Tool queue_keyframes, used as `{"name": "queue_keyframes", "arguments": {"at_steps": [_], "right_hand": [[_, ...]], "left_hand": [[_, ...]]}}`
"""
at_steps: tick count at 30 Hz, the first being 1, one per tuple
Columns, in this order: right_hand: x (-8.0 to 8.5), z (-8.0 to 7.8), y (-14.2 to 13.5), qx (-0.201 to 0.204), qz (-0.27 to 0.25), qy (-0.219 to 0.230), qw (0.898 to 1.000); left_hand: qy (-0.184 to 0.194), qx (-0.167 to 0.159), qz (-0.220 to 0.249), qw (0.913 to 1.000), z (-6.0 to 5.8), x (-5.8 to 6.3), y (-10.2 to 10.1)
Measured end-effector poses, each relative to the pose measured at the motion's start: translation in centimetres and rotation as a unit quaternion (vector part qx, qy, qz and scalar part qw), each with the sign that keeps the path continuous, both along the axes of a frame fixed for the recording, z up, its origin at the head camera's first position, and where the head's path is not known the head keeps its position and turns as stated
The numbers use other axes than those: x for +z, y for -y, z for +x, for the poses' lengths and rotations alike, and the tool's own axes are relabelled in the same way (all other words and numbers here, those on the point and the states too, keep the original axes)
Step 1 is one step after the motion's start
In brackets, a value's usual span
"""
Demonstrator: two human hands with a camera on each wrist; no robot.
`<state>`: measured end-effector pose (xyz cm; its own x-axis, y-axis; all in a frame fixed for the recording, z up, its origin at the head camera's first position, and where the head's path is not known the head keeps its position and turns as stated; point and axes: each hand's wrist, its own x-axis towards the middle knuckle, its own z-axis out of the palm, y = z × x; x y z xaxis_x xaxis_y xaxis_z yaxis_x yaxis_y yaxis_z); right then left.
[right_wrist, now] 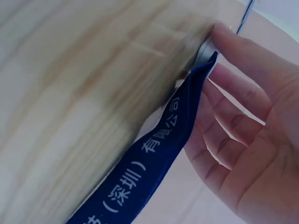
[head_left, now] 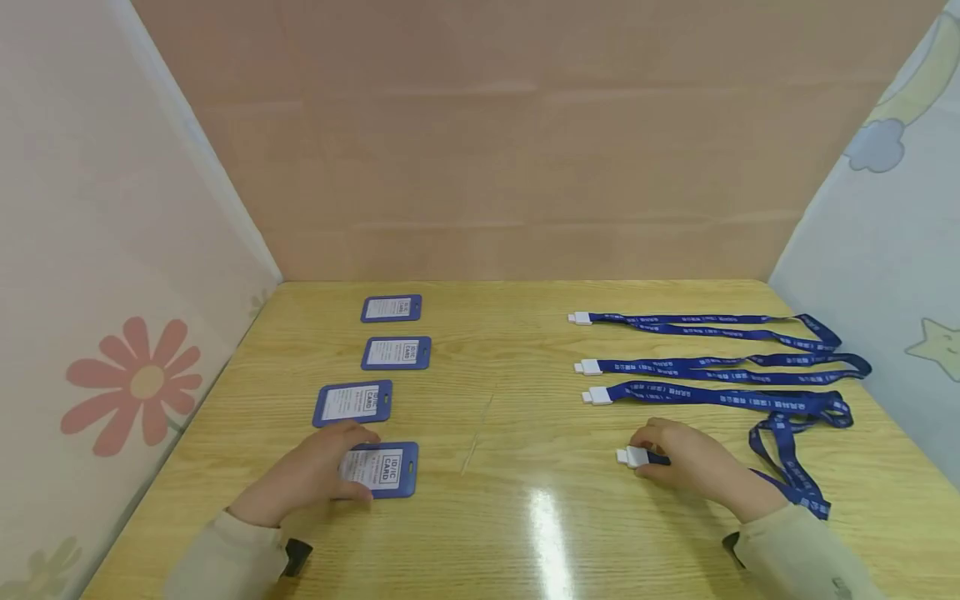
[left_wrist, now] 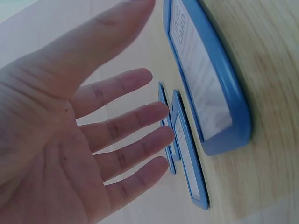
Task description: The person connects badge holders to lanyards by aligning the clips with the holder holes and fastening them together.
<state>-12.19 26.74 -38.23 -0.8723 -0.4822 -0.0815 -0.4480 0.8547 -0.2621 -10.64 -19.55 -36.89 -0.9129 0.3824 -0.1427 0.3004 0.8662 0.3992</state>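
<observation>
My left hand (head_left: pixel 318 471) is over the left part of the nearest blue card holder (head_left: pixel 405 471), a flat frame with a white ID card insert. In the left wrist view its fingers (left_wrist: pixel 133 116) are spread and fairly straight, with space between them and the holder. On the right, my right hand (head_left: pixel 686 458) pinches the nearest blue lanyard (right_wrist: pixel 159 144) just behind its white clip (head_left: pixel 633 457). The thumb and forefinger lie on either side of the strap there, and the strap trails back under the hand towards the right.
Farther back on the left lie three more card holders (head_left: pixel 352 402) in a rough column. Three other lanyards (head_left: pixel 675 367) stretch across the right side, white clips pointing left. A patterned wall (head_left: pixel 135 250) flanks the wooden table (head_left: pixel 510 517), and a brown panel (head_left: pixel 525 150) stands behind.
</observation>
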Motion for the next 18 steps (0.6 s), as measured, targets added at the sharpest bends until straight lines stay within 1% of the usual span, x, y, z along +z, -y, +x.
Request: {"name": "queue_keyframes", "arguments": {"at_steps": [3,8,14,18], "right_hand": [[0.2,0.0,0.0,0.001,0.0,-0.004,1.0],[0.7,0.1,0.1,0.017,-0.015,-0.016,1.0],[1.4,0.3,0.8,0.021,-0.032,-0.008,0.999],[1.6,0.2,1.4,0.026,-0.039,-0.004,0.999]], "left_hand": [[0.002,0.003,-0.001,1.0,-0.1,0.1,0.0],[0.002,0.006,0.0,1.0,-0.2,0.3,0.0],[-0.003,-0.006,0.003,1.0,-0.1,0.4,0.0],[0.005,-0.006,0.007,1.0,0.0,0.2,0.1]]}}
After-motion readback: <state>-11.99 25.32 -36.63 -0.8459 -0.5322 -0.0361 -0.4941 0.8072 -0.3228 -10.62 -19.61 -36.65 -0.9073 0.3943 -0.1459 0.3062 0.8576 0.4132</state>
